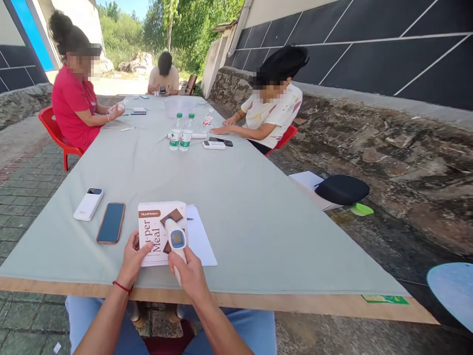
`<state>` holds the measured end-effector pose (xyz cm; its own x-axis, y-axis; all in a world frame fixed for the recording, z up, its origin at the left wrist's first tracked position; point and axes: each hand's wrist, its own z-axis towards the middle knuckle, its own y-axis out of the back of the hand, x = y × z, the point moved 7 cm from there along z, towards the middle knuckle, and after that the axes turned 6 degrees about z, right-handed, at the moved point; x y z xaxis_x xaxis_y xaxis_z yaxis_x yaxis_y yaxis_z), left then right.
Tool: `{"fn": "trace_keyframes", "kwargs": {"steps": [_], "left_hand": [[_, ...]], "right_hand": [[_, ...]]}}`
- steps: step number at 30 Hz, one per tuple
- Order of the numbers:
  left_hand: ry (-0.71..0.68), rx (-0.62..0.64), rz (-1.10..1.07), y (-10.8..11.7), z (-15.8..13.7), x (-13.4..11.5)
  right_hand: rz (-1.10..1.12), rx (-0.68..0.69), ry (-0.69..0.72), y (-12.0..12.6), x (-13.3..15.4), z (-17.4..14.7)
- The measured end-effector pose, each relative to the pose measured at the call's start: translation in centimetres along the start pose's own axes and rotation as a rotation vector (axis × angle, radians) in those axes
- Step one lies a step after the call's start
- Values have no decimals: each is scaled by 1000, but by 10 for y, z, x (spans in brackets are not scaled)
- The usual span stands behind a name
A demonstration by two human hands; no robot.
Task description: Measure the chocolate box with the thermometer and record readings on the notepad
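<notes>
1. Farthest left of the box, on the bench (277,251): a white power bank (88,204), well apart from it, aslant, dark end away from the body.
2. Nearer on the box's left: a phone (111,223), dark screen up, apart from the box.
3. At the box's left edge: the left hand (132,260), nearer of the two to that edge, fingers clamped on the box, thumb across the printed front, the rest partly hidden.
4. Between both hands: the box (157,234) itself, white and brown, print towards the camera, large lettering sideways. Flat or slightly raised: cannot tell.
5. Over the right part of the box's front: a handheld thermometer (177,246), long axis leading away from the body, head leaning slightly left over the print, handle past the box's near edge. Touching the box or just above: cannot tell.
6. By the box's near right corner: the right hand (192,278), fingers wrapped around the handheld thermometer's handle, thumb on its left side.
7. Just beyond the box's right edge: white paper (201,244), partly covered by the box, apparently with a pen (189,219).
</notes>
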<state>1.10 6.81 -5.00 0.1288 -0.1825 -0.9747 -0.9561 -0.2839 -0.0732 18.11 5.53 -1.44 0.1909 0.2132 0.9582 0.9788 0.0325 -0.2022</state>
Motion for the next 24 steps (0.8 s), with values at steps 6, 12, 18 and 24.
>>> {"fn": "trace_keyframes", "kwargs": {"steps": [6, 12, 18, 24], "left_hand": [[0, 16, 0, 1, 1, 3], [-15, 15, -11, 2, 2, 5], [-11, 37, 0, 2, 1, 5], [-27, 37, 23, 4, 1, 5]], "right_hand": [[5, 26, -5, -2, 0, 0], [69, 71, 137, -6, 39, -14], [96, 50, 265, -1, 83, -28], [109, 89, 350, -2, 105, -43]]}}
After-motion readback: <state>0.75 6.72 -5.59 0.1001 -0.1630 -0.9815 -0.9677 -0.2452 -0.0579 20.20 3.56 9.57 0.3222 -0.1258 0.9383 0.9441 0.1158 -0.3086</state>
